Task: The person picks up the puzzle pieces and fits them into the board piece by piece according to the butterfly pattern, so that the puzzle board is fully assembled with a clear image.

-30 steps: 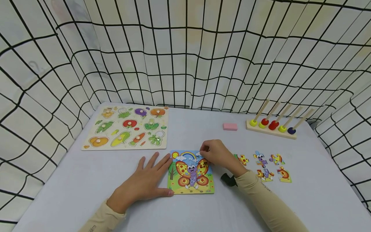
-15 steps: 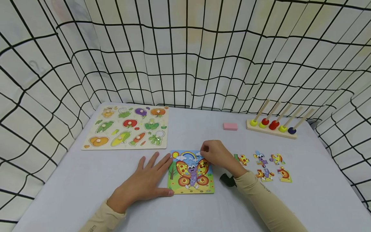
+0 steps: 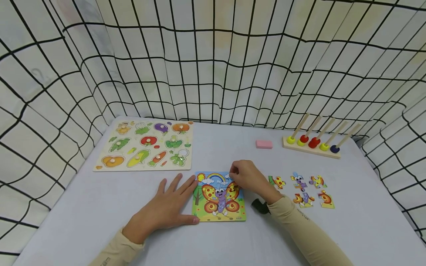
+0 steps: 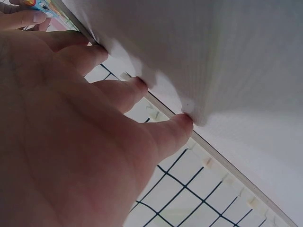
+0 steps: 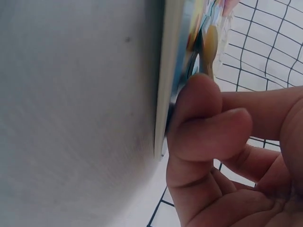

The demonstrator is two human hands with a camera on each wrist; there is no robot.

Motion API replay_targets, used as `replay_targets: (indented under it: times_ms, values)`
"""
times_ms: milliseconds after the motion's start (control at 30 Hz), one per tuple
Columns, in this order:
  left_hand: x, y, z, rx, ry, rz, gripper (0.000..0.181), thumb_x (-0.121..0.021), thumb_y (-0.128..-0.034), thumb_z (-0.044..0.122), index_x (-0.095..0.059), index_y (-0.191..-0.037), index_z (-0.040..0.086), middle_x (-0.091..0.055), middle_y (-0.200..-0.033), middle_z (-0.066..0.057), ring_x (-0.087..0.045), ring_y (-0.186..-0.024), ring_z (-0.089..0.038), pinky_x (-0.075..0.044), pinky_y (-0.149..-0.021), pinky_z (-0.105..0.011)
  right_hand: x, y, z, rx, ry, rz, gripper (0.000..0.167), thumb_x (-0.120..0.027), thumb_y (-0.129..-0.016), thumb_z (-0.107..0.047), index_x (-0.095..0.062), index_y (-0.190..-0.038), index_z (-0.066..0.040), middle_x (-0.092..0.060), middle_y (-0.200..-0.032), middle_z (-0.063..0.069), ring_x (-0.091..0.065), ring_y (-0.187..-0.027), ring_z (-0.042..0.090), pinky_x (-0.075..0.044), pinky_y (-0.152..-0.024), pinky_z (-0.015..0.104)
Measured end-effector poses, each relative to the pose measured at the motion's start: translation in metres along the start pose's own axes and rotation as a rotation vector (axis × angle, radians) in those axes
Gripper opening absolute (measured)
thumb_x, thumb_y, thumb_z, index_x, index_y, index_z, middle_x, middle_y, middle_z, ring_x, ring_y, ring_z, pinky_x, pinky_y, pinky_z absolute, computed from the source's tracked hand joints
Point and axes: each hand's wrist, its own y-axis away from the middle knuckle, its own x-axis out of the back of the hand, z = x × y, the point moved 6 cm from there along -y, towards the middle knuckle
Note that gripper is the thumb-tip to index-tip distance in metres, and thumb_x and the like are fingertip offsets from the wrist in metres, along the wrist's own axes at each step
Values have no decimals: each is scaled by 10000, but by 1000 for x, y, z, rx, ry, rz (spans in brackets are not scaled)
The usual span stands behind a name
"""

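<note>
A butterfly jigsaw puzzle [image 3: 217, 214] in a square board lies flat in front of me in the head view. My left hand [image 3: 163, 210] rests palm down with fingers spread, fingertips and thumb touching the board's left side. At the upper right corner, my right hand [image 3: 251, 179] has thumb and curled fingers together over the picture. The right wrist view shows a tilted puzzle piece [image 5: 209, 45] standing up at these fingertips, pinched by them; most of it is hidden. Several loose puzzle pieces [image 3: 299, 182] lie right of the board, partly near the right sleeve.
A vegetable peg puzzle [image 3: 184, 142] lies at the back left. A pink block [image 3: 264, 144] sits behind the right hand, and a wooden peg stand [image 3: 311, 149] with coloured beads is at the back right. A black object [image 3: 260, 206] lies beside the right wrist. Black netting surrounds the table.
Both hands keep their places on the board. The black object by the right wrist has shifted very slightly left; otherwise only the view moves a little.
</note>
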Motion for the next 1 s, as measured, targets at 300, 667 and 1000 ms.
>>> replay_targets:
  times_ms: [300,667,1000]
  values:
    - [0,0,0,-1,1,5,1105,-798,-870,662,-319,-1696,104,-207,-1778,-80,-75,-1614,-478,-39,-1190,-795,3,4,-7,4,69,-13,137,-818,-946,-93,-723,-1013,-19,-620,-957,60,-566,-867,212,-548,-760,357]
    - [2,0,2,-4,-8,7,1099,-800,-875,649,-319,-1694,96,-211,-1776,-90,-81,-1613,-479,-49,-1191,-794,0,4,-6,-2,122,-17,190,-841,-940,-145,-707,-1016,-34,-622,-982,56,-571,-886,211,-559,-802,377]
    - [1,2,3,-7,-2,9,1099,-801,-875,648,-321,-1693,93,-219,-1774,-95,-92,-1610,-485,-55,-1187,-799,-2,6,-6,-3,115,-21,195,-847,-940,-142,-701,-1016,-39,-616,-1007,60,-569,-907,214,-559,-838,387]
